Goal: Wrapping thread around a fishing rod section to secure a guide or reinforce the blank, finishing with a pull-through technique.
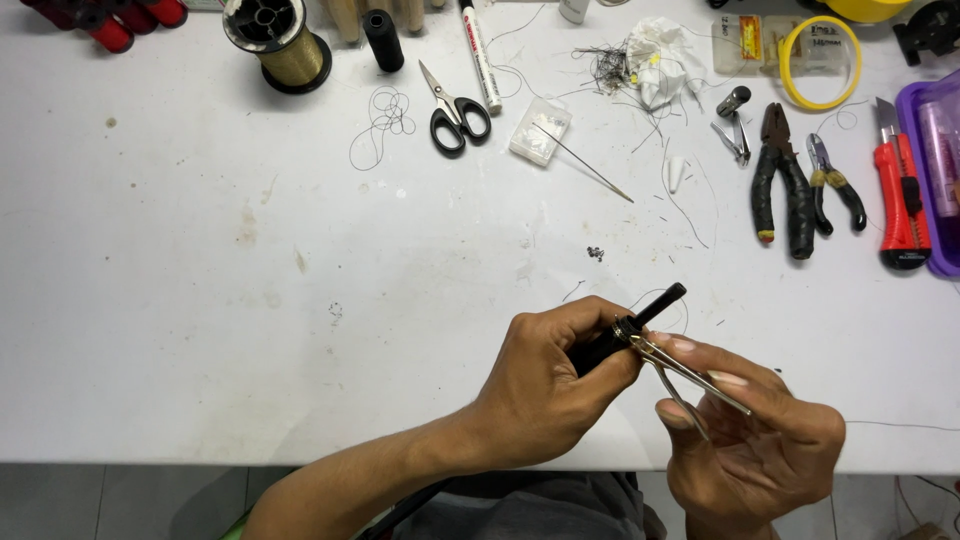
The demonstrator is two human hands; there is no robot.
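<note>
Rod (640,318), thin & black, clamped in left hand (545,385) fingers w/ tip angled up off table (200,300), so right hand (750,440) fingers can pinch wire guide (690,378) against it.

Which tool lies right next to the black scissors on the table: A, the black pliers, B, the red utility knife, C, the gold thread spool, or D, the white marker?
D: the white marker lies just right of the scissors, while the knife and pliers sit far right.
</note>
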